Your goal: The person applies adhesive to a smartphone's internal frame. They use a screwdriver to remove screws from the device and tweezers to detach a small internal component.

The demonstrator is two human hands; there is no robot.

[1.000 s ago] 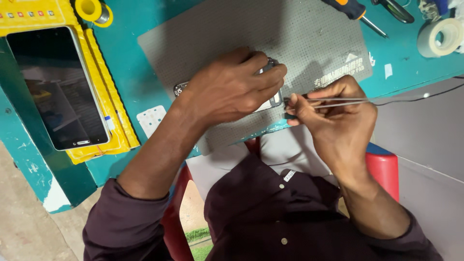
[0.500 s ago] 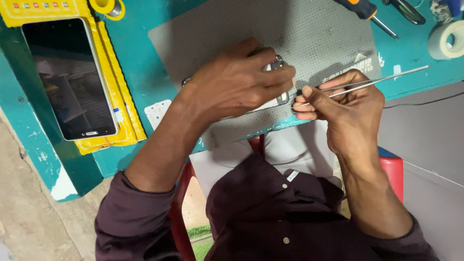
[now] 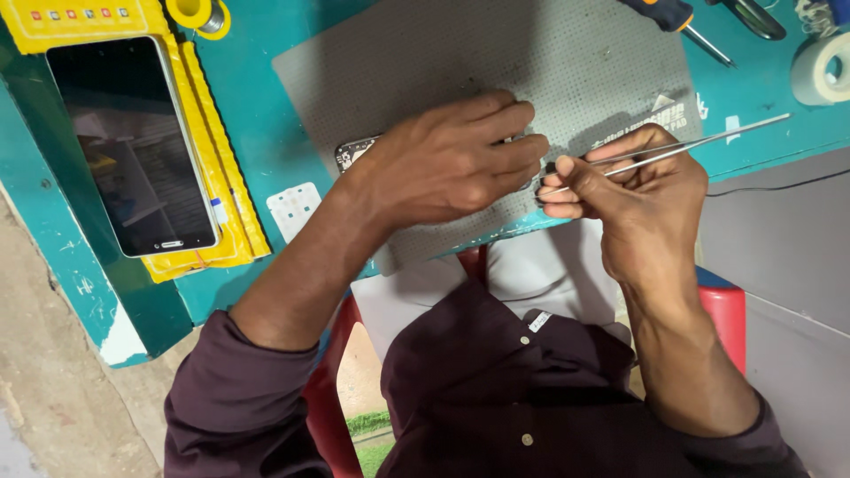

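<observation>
Tweezers (image 3: pixel 699 142) were pinched in the right hand (image 3: pixel 633 190), tips at the small device (image 3: pixel 354 152) that the left hand (image 3: pixel 452 159) pressed flat on the grey mat (image 3: pixel 567 62), teal worktop (image 3: pixel 257 115) underneath.

The left hand (image 3: pixel 452 164) covers most of the phone (image 3: pixel 356 152); only a dark corner shows beyond the wrist. The tweezers' (image 3: pixel 691 146) tips vanish between the right hand's (image 3: pixel 637 190) fingers (image 3: pixel 567 168), so whatever they pinch cannot be told. Well beyond the fingers, the top edge cuts off the screwdriver (image 3: pixel 673 16), pliers (image 3: pixel 753 16) and yellow spool (image 3: pixel 199 13); the right edge clips the tape roll (image 3: pixel 819 71).
</observation>
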